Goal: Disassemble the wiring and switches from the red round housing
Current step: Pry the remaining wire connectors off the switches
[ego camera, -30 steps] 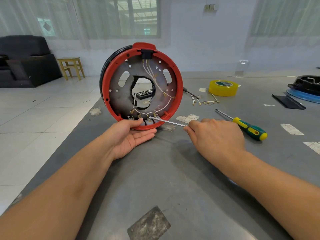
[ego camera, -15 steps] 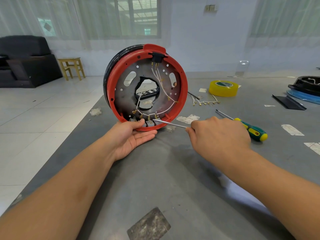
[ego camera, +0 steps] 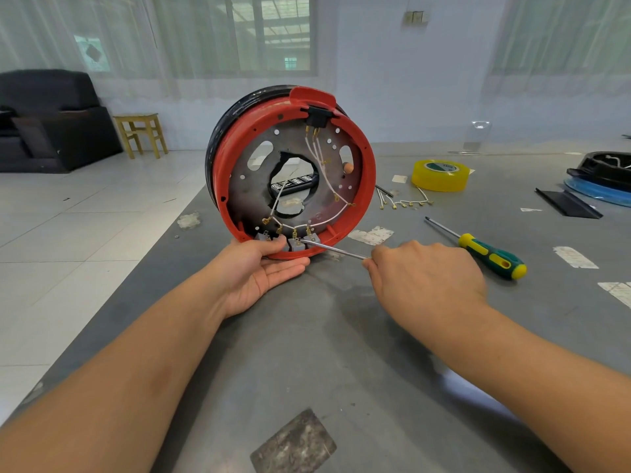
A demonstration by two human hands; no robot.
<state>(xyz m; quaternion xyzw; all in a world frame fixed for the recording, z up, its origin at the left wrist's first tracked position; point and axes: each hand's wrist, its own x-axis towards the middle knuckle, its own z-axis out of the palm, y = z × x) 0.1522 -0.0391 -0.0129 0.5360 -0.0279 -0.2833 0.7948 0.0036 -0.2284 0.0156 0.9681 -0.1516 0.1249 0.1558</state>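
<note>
A left hand (ego camera: 263,268) is cupping the upright red housing (ego camera: 293,172) on the table (ego camera: 341,353) while the right hand (ego camera: 423,278), fingers closed around a thin metal tool (ego camera: 336,250), is pointing it leftward at the gray switches (ego camera: 296,244) along the bottom rim.
</note>
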